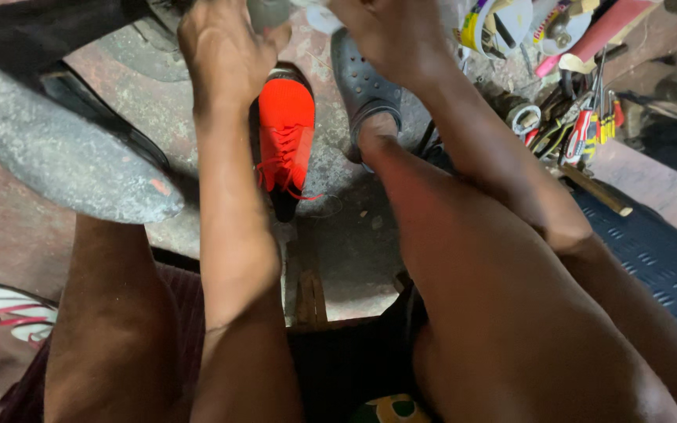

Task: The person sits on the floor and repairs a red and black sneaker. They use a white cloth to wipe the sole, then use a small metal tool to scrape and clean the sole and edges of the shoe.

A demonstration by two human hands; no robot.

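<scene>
2 bare hands are showing, with 1 orange-red laced shoe, 1 grey clog, 1 white sandal with red straps and 1 grey worn sole lying around them.

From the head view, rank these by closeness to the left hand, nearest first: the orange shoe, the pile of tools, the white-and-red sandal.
1. Orange shoe: on the floor just below and right of the left hand.
2. Pile of tools: far right, beyond the right hand.
3. White-and-red sandal: low at the left edge, farthest away.
</scene>
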